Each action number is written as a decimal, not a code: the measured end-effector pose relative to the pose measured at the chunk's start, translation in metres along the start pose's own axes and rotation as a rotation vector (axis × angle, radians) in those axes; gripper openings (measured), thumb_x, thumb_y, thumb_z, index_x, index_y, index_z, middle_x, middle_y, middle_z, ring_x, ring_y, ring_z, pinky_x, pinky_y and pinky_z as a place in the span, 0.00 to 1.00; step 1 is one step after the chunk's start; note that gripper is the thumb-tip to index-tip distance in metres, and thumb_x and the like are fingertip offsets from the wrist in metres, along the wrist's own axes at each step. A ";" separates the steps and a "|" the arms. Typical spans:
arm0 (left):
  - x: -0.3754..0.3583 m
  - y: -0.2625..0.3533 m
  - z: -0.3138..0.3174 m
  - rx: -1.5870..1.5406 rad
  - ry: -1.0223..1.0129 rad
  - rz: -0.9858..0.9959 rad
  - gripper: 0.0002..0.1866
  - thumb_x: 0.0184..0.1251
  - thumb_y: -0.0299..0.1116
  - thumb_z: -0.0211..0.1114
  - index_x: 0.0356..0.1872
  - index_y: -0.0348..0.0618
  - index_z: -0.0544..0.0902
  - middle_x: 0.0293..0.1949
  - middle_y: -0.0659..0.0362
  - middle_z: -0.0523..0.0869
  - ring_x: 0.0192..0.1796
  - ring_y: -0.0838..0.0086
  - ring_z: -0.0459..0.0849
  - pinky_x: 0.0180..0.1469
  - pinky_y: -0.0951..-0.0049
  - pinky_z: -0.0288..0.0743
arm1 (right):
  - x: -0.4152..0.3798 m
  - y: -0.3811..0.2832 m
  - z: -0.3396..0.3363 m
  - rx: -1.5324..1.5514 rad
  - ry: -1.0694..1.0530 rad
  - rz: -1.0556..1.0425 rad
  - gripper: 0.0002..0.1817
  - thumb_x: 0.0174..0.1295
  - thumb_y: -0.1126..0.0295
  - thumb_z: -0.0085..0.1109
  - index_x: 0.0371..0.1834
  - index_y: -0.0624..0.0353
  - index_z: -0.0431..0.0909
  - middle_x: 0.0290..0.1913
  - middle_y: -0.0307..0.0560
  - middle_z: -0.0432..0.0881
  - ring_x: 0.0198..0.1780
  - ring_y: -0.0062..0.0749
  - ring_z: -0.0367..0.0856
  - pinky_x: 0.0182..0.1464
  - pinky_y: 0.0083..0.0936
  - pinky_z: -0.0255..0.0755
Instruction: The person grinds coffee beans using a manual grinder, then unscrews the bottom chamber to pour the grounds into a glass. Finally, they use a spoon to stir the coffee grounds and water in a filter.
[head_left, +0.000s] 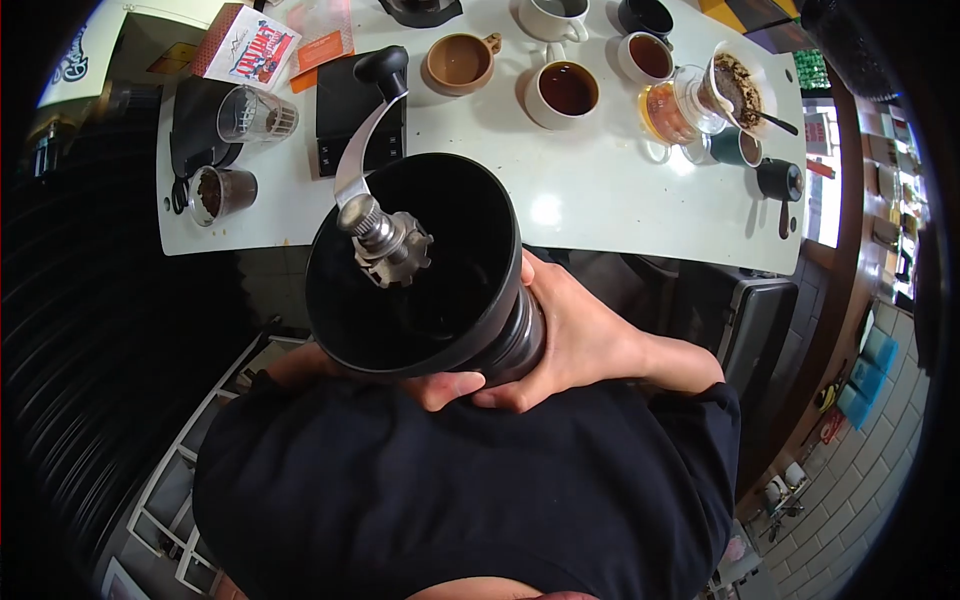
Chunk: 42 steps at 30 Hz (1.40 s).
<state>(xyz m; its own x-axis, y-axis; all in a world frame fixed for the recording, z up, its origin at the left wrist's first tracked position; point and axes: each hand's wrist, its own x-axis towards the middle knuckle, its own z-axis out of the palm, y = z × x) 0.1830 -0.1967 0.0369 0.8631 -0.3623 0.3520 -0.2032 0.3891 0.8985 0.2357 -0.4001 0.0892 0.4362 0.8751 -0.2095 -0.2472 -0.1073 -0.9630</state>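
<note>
A black manual coffee grinder (pixel 505 345) is held close to my chest, tilted so its wide, uncovered hopper faces up at me. Its metal crank (pixel 355 150) ends in a black knob and points away toward the table. The inside of the hopper is dark, and I cannot make out any beans. My right hand (pixel 580 335) is wrapped round the grinder's body from the right. Of my left hand (pixel 440 388), mainly the thumb shows below the hopper's rim, closed against the body; its other fingers are hidden behind the grinder.
On the white table (pixel 480 190) stand a black scale (pixel 335 105), a clear glass (pixel 258 115), a cup of dark grounds (pixel 232 190), a brown cup (pixel 460 65), a cup of dark liquid (pixel 567 90), and a glass server (pixel 668 112) beside a filter of wet grounds (pixel 738 88).
</note>
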 end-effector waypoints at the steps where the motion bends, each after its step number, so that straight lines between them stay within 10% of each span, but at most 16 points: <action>1: 0.002 -0.002 0.001 0.005 0.003 -0.004 0.44 0.41 0.38 0.79 0.62 0.41 0.66 0.52 0.50 0.76 0.58 0.63 0.79 0.65 0.56 0.70 | 0.001 -0.002 0.000 0.004 -0.005 -0.002 0.49 0.36 0.65 0.83 0.65 0.62 0.67 0.56 0.49 0.80 0.60 0.34 0.79 0.64 0.32 0.72; 10: 0.003 0.002 0.011 -0.011 0.040 0.032 0.45 0.40 0.36 0.76 0.63 0.35 0.65 0.54 0.49 0.73 0.57 0.61 0.79 0.56 0.60 0.77 | -0.013 -0.006 0.015 -0.116 0.219 -0.047 0.44 0.37 0.63 0.81 0.57 0.63 0.64 0.45 0.57 0.82 0.50 0.55 0.86 0.53 0.36 0.78; 20: 0.024 0.031 0.010 -0.246 0.258 -0.598 0.40 0.49 0.36 0.86 0.64 0.38 0.75 0.57 0.58 0.83 0.59 0.72 0.82 0.63 0.67 0.76 | -0.012 0.015 0.006 -0.113 0.409 -0.021 0.49 0.40 0.58 0.82 0.65 0.65 0.65 0.53 0.58 0.81 0.57 0.45 0.84 0.61 0.38 0.74; 23: 0.026 0.020 0.024 -0.481 0.399 -0.360 0.43 0.51 0.32 0.85 0.69 0.39 0.70 0.60 0.57 0.81 0.64 0.72 0.80 0.68 0.66 0.74 | -0.003 0.030 0.010 -0.143 0.550 -0.141 0.50 0.41 0.59 0.82 0.67 0.65 0.63 0.55 0.59 0.80 0.59 0.48 0.83 0.62 0.39 0.73; 30: 0.026 0.016 0.015 -0.250 0.446 -0.487 0.43 0.54 0.29 0.82 0.70 0.39 0.68 0.61 0.56 0.80 0.64 0.71 0.79 0.69 0.65 0.73 | 0.004 0.022 0.008 -0.277 0.502 -0.121 0.55 0.47 0.57 0.83 0.73 0.65 0.56 0.62 0.59 0.75 0.66 0.43 0.75 0.68 0.38 0.68; 31: 0.026 0.014 0.014 -0.150 0.389 -0.470 0.46 0.58 0.45 0.79 0.72 0.38 0.65 0.68 0.51 0.74 0.69 0.67 0.75 0.72 0.63 0.69 | 0.002 0.019 0.007 -0.216 0.477 -0.110 0.53 0.49 0.59 0.82 0.73 0.66 0.56 0.64 0.57 0.73 0.68 0.42 0.73 0.70 0.36 0.65; 36: 0.028 -0.004 0.009 -0.147 0.342 -0.302 0.45 0.58 0.52 0.78 0.69 0.38 0.65 0.63 0.50 0.76 0.66 0.66 0.77 0.70 0.61 0.71 | -0.002 0.041 -0.016 0.061 0.393 -0.208 0.53 0.47 0.58 0.84 0.72 0.62 0.57 0.66 0.51 0.69 0.70 0.38 0.69 0.71 0.36 0.63; 39: 0.037 -0.002 0.008 -0.207 0.292 -0.247 0.41 0.55 0.40 0.80 0.69 0.39 0.70 0.62 0.55 0.79 0.64 0.71 0.78 0.68 0.66 0.71 | 0.005 0.048 -0.024 0.555 0.248 -0.221 0.56 0.44 0.57 0.86 0.72 0.64 0.57 0.70 0.52 0.67 0.73 0.40 0.66 0.75 0.37 0.57; 42: 0.040 0.005 0.005 -0.072 0.274 -0.303 0.47 0.54 0.53 0.79 0.68 0.38 0.66 0.62 0.49 0.77 0.64 0.66 0.78 0.66 0.62 0.76 | 0.006 0.041 -0.033 0.315 0.146 -0.148 0.60 0.43 0.58 0.86 0.75 0.68 0.56 0.72 0.54 0.67 0.74 0.38 0.66 0.76 0.36 0.57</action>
<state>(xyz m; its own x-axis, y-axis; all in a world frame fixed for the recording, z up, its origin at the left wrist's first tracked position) 0.2143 -0.2132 0.0571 0.9719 -0.2348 -0.0174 0.1039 0.3615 0.9266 0.2573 -0.4150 0.0433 0.6004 0.7912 -0.1160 -0.4164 0.1854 -0.8901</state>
